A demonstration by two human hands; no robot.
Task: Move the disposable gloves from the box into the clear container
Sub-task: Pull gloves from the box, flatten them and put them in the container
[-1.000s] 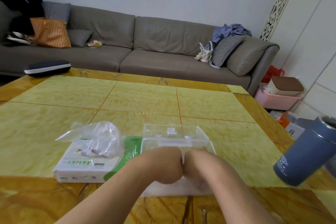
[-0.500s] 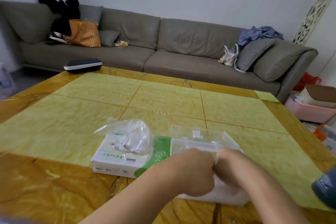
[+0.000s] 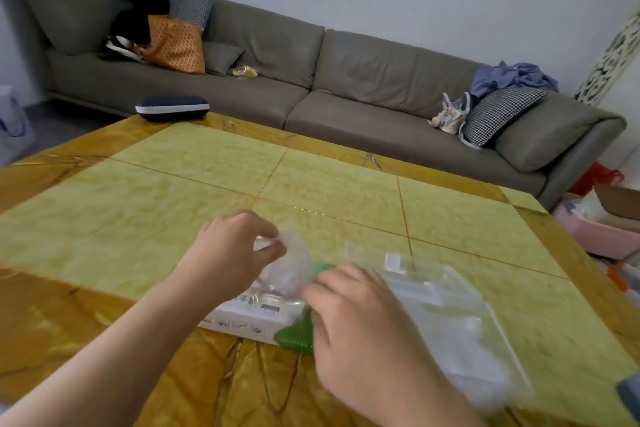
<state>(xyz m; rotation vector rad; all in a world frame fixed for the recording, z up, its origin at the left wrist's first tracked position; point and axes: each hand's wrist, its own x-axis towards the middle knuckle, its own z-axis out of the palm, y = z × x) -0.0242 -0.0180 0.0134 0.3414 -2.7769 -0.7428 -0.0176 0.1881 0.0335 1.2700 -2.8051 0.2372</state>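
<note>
Both hands, left (image 3: 228,253) & right (image 3: 360,319), pinch gloves (image 3: 291,267) over box (image 3: 249,317), beside clear container (image 3: 446,308).

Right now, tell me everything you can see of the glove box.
The glove box is a flat white carton with a green end and small printed marks on its near side. It lies flat on the yellow table, just left of the clear container. A bunch of thin clear gloves puffs up from its top. The left hand pinches that plastic; the right hand covers the green end. The print is too blurred to read.
</note>
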